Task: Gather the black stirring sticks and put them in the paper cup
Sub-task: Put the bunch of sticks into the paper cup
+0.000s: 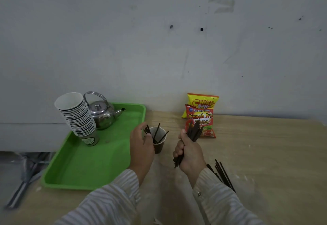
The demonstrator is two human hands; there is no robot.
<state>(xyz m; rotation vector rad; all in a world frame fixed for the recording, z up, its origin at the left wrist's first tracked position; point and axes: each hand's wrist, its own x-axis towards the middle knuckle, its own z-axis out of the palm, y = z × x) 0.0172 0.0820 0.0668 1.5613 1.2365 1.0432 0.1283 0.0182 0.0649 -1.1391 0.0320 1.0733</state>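
Stirring sticks (194, 132) bundled in right hand (190, 155), fingers clamped.
Left hand (141, 146), fingers curled round paper cup (159, 140), steadied it at frame centre.

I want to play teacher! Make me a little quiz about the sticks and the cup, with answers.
1. True or false: the right hand is gripping a bundle of black stirring sticks.
2. Where does the metal kettle stand? A) on the green tray B) on the bare table C) on the snack bags
3. Fill in: some loose sticks lie on the table beside the right ____.

Key: 1 true. 2 A. 3 sleeve. The brown paper cup already holds a few sticks, and the left hand is against its side.
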